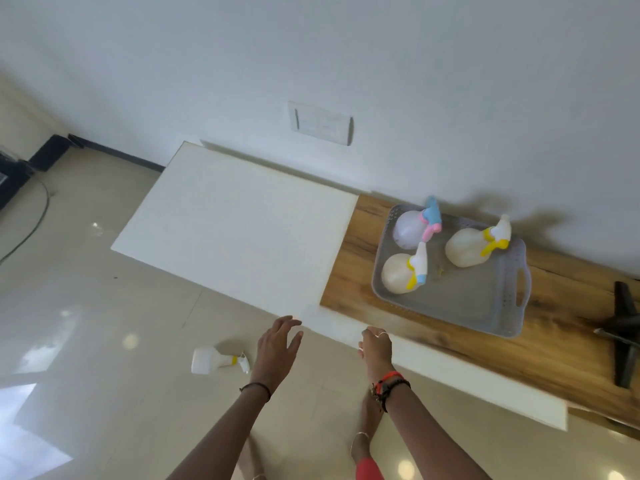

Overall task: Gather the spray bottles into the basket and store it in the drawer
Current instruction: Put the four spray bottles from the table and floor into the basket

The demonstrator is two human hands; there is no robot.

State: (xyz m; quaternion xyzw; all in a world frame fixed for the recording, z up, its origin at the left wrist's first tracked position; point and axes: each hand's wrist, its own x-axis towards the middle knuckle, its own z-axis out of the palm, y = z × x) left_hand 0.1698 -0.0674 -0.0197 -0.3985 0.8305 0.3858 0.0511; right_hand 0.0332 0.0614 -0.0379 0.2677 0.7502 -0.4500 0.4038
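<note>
White dominates up top, a plain wall (pixel 346 46) with a switch plate (pixel 320 123) set into it, and below it pale glossy floor tiles (pixel 86 306) catching the ceiling lights. Next in size comes the big white panel (pixel 235 230) lying flat, and butted against its right edge a wooden top (pixel 519 358) with a strong grain. On that wood sits the grey perforated basket (pixel 460 306), handle slot facing right, and three bottles are lying on their sides inside it: a clear one with a blue and pink trigger (pixel 412 230) at the far corner, a cream one with a yellow collar (pixel 467 251) to its right, and a second cream bottle with a yellow and blue trigger (pixel 400 277) nearest the panel. A dark metal object (pixel 623 327) rests on the wood at the far right edge. Down in the foreground, both bare arms reach forward. The left hand (pixel 277 348) hangs in the air with fingers spread loose, nothing in it, a dark band at the wrist. The right hand (pixel 375 348) is curled at the panel's near edge, red and black bands at the wrist; whether it actually grips the edge, I can't tell. And one stray: a white spray bottle (pixel 216 360) lies on its side on the floor, just left of the left hand, well apart from the basket.
</note>
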